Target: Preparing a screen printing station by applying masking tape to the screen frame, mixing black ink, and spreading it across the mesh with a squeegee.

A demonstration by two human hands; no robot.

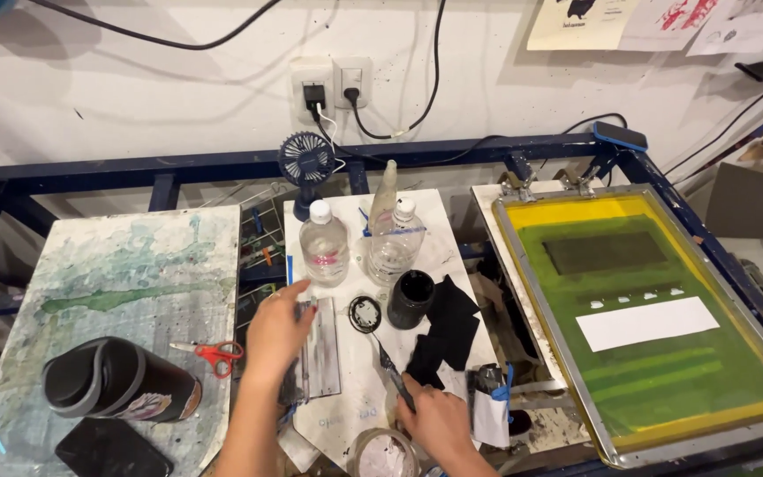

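Note:
My left hand rests on a metal squeegee lying on the white ink-stained board, fingers over its upper end. My right hand grips a thin black-smeared spatula that points up toward a round lid. A black ink jar stands open beside the lid. Black cloth pieces lie right of the spatula. A clear round container sits at the board's near edge, next to my right hand.
Two clear plastic bottles and a small blue fan stand at the back. A yellow-green screen frame fills the right. On the stained left board lie a black tumbler, red scissors and a phone.

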